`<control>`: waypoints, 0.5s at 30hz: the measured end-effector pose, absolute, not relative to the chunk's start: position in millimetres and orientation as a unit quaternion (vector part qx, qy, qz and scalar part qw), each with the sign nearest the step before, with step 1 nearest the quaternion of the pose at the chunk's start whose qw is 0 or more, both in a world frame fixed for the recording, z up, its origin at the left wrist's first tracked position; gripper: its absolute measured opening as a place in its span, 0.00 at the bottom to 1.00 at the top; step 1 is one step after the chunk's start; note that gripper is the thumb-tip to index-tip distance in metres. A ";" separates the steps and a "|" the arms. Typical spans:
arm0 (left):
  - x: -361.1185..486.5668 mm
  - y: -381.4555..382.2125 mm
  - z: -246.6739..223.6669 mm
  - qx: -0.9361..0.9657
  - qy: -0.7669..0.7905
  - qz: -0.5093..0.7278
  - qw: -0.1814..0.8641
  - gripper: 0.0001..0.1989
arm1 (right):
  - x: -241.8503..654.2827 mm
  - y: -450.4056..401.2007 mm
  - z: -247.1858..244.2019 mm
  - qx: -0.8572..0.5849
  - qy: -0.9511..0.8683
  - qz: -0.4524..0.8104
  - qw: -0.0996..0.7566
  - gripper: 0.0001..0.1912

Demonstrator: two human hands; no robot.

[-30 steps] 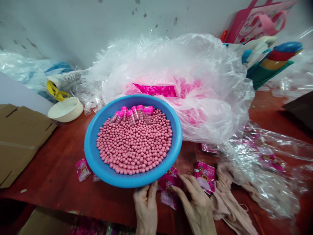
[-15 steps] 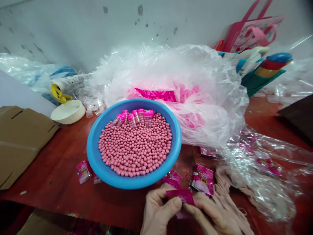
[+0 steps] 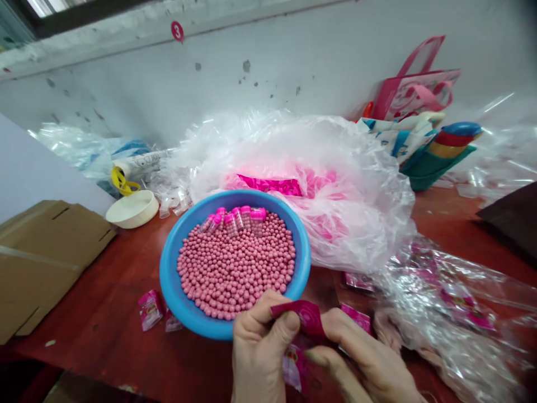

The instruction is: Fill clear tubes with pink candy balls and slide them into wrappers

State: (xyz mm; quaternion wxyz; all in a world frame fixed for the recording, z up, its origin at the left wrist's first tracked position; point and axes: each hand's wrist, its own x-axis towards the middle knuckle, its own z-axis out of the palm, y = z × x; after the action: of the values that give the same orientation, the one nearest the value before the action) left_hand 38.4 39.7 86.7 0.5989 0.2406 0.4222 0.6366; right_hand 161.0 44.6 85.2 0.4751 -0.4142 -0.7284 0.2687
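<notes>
Left hand point(image 3: 260, 350) has a pink packet point(image 3: 308, 319) pinched, thumb on the near face at its left end. Right hand point(image 3: 369, 355) is at the other end, index finger against it, thumb lower; can't tell if it's actually clamping. So the packet sits between the two hands, upper strip spanning the gap. Another printed piece point(image 3: 293, 366) shows just below the strip, between the hands; can't tell whether it's the same packet or a separate one. Basin point(image 3: 168, 280), blue, is just beyond and left of the left hand, which overlaps its near-right rim in view; contact unclear. It's loaded with pink beads point(image 3: 235, 263), small pink-capped vials point(image 3: 235, 221) lying on top at the far side. One more pink pack point(image 3: 356, 318) is just behind the right hand, partly covered. Well left of the left hand, a loose sachet point(image 3: 150, 309) lies on the desk point(image 3: 100, 336). Crumpled clear wrap point(image 3: 444, 336) is right of the right hand. Farther out past both hands: big translucent bag point(image 3: 361, 207) with bright pink bits point(image 3: 277, 186) showing in its opening. White dish point(image 3: 132, 211) is far left, beyond the left hand.
</notes>
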 end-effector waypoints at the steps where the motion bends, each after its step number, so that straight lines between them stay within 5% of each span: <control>1: 34.8 43.2 88.7 0.219 0.415 0.637 0.612 0.05 | 155.9 49.0 85.0 -0.417 -0.718 0.295 0.472 0.05; 7: 13.4 56.6 108.4 0.088 0.404 0.639 0.649 0.09 | 121.1 69.0 80.0 -0.394 -0.670 0.413 0.475 0.14; 15: -11.8 68.2 110.0 0.051 0.401 0.681 0.610 0.12 | 99.6 91.3 83.9 -0.377 -0.695 0.404 0.460 0.08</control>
State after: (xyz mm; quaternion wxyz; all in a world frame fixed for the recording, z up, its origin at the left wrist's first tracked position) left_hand -11.8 68.2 110.0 0.6100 0.0513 0.4011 0.6815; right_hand 99.6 91.3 83.9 0.4603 -0.3772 -0.6948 0.4037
